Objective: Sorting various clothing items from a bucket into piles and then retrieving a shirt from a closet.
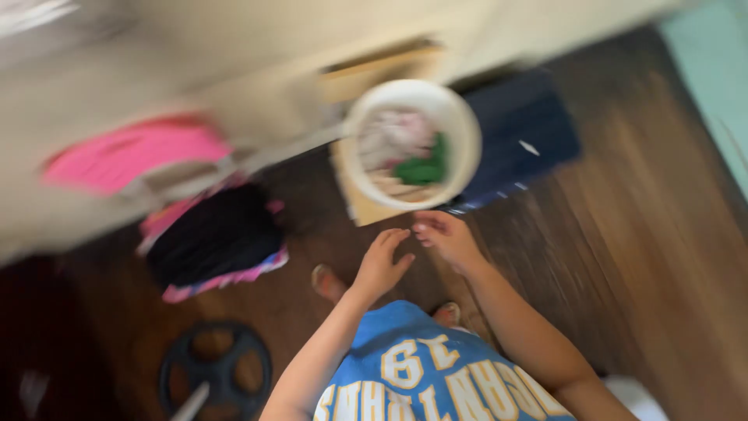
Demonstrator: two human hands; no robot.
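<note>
Standing over a dark wooden floor (623,234), the person wears a blue shirt (425,374) with pale lettering, and both bare forearms reach forward from it. The left hand (382,261) is held low with its fingers loosely spread, its grip open and empty. The right hand (448,234) sits just beside it, fingers curled inward near the left fingertips; the blur hides whether its grip pinches anything. 2 feet in sandals show below the hands, one under the left wrist, the other beside the shirt's edge. To the left on the floor lies a round black weight plate (216,373). Farther out, a black and pink bundle of cloth (214,238) lies on the floor, with a bright pink shape (132,152) beyond it. Just past the fingertips stands a white round basket (460,117) holding pale and green clothes (427,168), resting on a tan board. A dark navy cloth (522,129) lies beside the basket, to its right.
</note>
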